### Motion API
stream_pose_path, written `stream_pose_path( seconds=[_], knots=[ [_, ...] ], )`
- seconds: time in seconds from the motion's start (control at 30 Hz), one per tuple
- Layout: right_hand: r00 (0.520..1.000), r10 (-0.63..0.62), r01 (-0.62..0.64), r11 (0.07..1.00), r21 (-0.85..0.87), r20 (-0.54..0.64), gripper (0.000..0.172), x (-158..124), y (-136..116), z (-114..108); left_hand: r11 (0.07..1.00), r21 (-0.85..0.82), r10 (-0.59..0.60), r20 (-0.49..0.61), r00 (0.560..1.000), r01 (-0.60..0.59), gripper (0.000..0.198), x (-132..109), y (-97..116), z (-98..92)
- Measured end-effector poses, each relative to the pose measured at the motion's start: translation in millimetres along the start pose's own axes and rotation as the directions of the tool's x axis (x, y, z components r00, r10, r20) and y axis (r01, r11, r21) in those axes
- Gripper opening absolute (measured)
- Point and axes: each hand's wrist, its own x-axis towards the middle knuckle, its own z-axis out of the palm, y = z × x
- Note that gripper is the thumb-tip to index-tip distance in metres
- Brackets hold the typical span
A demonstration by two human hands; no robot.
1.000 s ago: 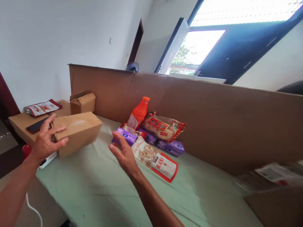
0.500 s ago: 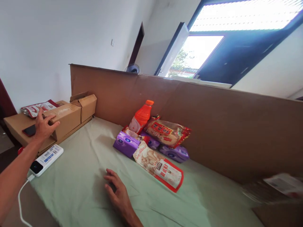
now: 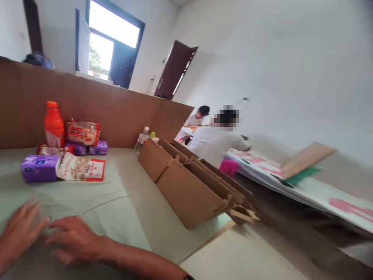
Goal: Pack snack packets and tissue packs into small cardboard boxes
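- Green cloth (image 3: 122,217), softly creased, bears the packaged goods in one loose group at the left, none of them lifted; how much is finished and how much remains cannot be told from this view.
- Left hand (image 3: 23,231) and right hand (image 3: 77,239) are near each other over the cloth (both blurred): the left one's fingers are spread apart, the right one's loosely bent and parted, nothing visible in either. Whether their fingertips touch is unclear.
- Nearest the hands lies a purple packet (image 3: 40,168), a glossy block with rounded edges, on the cloth just beyond them.
- Against its right side a flat, matte-looking pouch (image 3: 83,168), pale with a red end, lies on its back.
- Behind stand an upright orange bottle (image 3: 54,124), smooth and narrowing to its cap, and a crinkly clear-and-red bag (image 3: 83,134) resting on two smaller-looking purple packs (image 3: 98,147).
- Brown cardboard boxes (image 3: 186,190), narrow and open-topped with rough flaps, form a slanting row to the right; their insides are mostly hidden, so any contents cannot be judged.
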Motion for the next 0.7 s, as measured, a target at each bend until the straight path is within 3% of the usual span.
stream_pose_path(
  seconds=[0.07, 0.13, 0.2, 0.27, 0.33, 0.37, 0.4, 0.43, 0.47, 0.5, 0.57, 0.63, 0.7],
  knots=[
    [0.968, 0.164, -0.188, 0.975, -0.119, -0.191, 0.029, -45.2, 18.8, -52.6, 0.994, 0.083, 0.067, 0.122, 0.99, -0.077, 0.056, 3.4, 29.9, 28.7],
    [0.865, 0.34, -0.436, 0.873, -0.219, -0.369, 0.028, -91.6, 37.0, -115.8, 0.975, 0.096, 0.181, 0.159, 0.97, -0.198, 0.059, -3.5, 60.8, 49.2],
    [0.724, 0.462, -0.66, 0.678, -0.322, -0.513, 0.033, -134.9, 52.6, -178.0, 0.94, 0.077, 0.326, 0.092, 0.941, -0.333, 0.059, -15.5, 88.9, 63.8],
    [0.579, 0.557, -0.815, 0.408, -0.411, -0.595, 0.047, -174.1, 61.3, -228.2, 0.876, 0.082, 0.478, -0.014, 0.878, -0.475, 0.06, -27.9, 111.1, 74.0],
    [0.398, 0.703, -0.884, 0.121, -0.452, -0.589, 0.05, -209.0, 61.0, -260.3, 0.795, 0.094, 0.606, -0.08, 0.792, -0.599, 0.067, -37.6, 125.9, 81.4],
    [0.307, 0.775, -0.887, 0.022, -0.462, -0.552, 0.046, -224.4, 57.5, -269.6, 0.761, 0.084, 0.649, -0.089, 0.755, -0.644, 0.071, -40.8, 130.6, 84.6],
    [0.231, 0.835, -0.883, -0.036, -0.468, -0.5, 0.038, -238.2, 52.2, -275.0, 0.737, 0.058, 0.676, -0.09, 0.732, -0.673, 0.073, -43.0, 133.8, 87.4],
    [0.198, 0.879, -0.88, -0.035, -0.473, -0.434, 0.031, -249.8, 45.3, -277.0, 0.733, 0.018, 0.679, -0.088, 0.729, -0.68, 0.075, -44.1, 135.9, 89.4],
    [0.221, 0.904, -0.879, 0.022, -0.477, -0.365, 0.024, -258.8, 37.1, -276.5, 0.751, -0.034, 0.655, -0.087, 0.751, -0.659, 0.076, -44.3, 137.4, 90.0],
    [0.298, 0.904, -0.869, 0.124, -0.48, -0.307, 0.019, -264.8, 27.8, -274.1, 0.784, -0.097, 0.609, -0.075, 0.79, -0.614, 0.077, -43.8, 138.5, 88.7],
    [0.538, 0.812, -0.789, 0.392, -0.472, -0.225, 0.017, -266.0, 7.7, -265.8, 0.85, -0.244, 0.475, -0.029, 0.879, -0.467, 0.079, -41.0, 140.6, 78.0],
    [0.759, 0.625, -0.632, 0.642, -0.434, -0.181, 0.019, -252.3, -11.9, -255.0, 0.866, -0.384, 0.358, 0.027, 0.933, -0.32, 0.083, -37.2, 142.4, 56.3],
    [0.885, 0.441, -0.464, 0.803, -0.375, -0.151, 0.017, -226.0, -28.6, -242.0, 0.832, -0.51, 0.287, 0.06, 0.956, -0.218, 0.093, -34.2, 142.0, 28.0]
  ],
)
